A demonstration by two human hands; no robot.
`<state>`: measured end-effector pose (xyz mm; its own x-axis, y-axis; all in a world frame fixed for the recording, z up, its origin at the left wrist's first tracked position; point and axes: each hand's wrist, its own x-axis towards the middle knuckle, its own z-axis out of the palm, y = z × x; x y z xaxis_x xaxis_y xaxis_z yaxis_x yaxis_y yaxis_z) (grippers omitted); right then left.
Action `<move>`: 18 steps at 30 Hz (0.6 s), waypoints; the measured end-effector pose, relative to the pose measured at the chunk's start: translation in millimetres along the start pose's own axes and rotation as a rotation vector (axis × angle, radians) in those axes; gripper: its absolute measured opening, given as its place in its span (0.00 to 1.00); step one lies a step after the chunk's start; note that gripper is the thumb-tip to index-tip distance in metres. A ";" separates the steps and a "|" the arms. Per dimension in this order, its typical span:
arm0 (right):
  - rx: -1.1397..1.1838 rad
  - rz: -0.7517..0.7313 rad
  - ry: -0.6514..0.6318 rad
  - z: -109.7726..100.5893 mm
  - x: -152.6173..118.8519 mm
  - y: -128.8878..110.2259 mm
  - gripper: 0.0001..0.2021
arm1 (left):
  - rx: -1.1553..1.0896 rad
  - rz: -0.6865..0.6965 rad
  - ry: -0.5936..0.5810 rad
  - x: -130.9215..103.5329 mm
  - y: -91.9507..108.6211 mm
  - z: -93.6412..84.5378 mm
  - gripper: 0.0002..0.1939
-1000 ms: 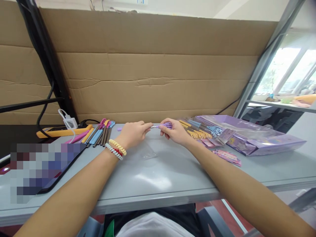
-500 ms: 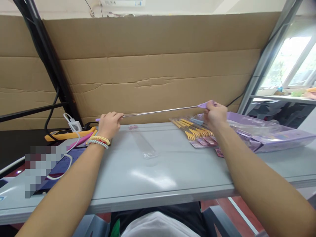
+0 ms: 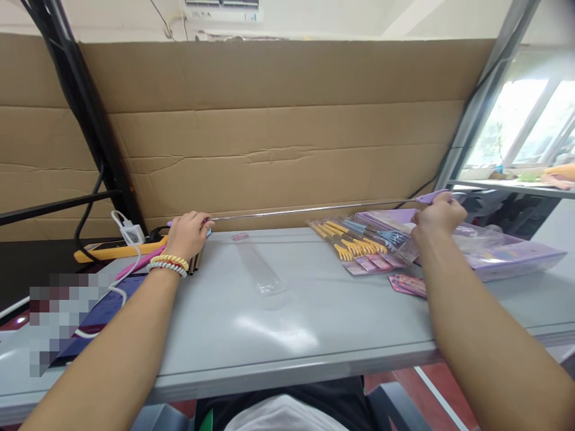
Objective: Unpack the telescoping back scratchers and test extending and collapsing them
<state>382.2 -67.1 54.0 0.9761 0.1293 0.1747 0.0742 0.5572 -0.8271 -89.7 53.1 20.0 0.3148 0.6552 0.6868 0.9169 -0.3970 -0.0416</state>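
A telescopic back scratcher (image 3: 309, 209) with a thin metal rod and purple ends stretches level above the back of the desk. My left hand (image 3: 187, 233) is closed around its left end, a bit of purple showing past the fingers. At the right, my right hand (image 3: 440, 212) grips the purple end; its tip is mostly hidden by the fingers. Below the rod lies a clear plastic sleeve (image 3: 258, 263) with a pink label. Bagged back scratchers with yellow claws (image 3: 348, 239) and blue claws (image 3: 389, 236) lie left of my right hand.
An open purple box (image 3: 516, 257) with clear wrapping stands at the right. Pink cards (image 3: 406, 285) lie near it. A white charger (image 3: 133, 232), its cable and a yellow-edged item (image 3: 105, 250) sit at the left. Cardboard (image 3: 287, 131) walls off the back of the desk (image 3: 215, 335).
My right hand has moved right, away from my left, and the metal rod between them is longer. The blue-clawed packs are more exposed. The view has shifted slightly.
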 end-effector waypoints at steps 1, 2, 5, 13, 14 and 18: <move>-0.022 -0.009 0.014 0.7 -1.1 0.4 0.17 | -0.009 0.007 -0.016 0.1 -0.7 1.9 0.16; -0.041 -0.021 0.036 1.3 -2.3 0.7 0.16 | -0.020 0.020 -0.042 0.2 -1.3 4.1 0.15; -0.048 -0.011 0.037 2.3 -5.5 0.8 0.16 | -0.054 0.068 -0.139 0.3 -1.7 11.7 0.14; -0.011 0.031 -0.004 1.3 -11.0 -1.8 0.15 | -0.076 0.072 -0.140 -0.8 -0.1 17.0 0.15; -0.007 0.030 0.001 0.8 -10.8 -2.1 0.15 | -0.073 0.071 -0.133 -0.5 -0.8 15.9 0.15; -0.008 0.013 0.004 1.4 -13.5 -2.9 0.15 | -0.099 0.095 -0.121 2.8 -1.1 9.1 0.16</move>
<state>368.6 -69.4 54.8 0.9779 0.1330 0.1614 0.0630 0.5485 -0.8337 -87.7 61.1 15.4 0.4313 0.6819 0.5907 0.8550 -0.5180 -0.0262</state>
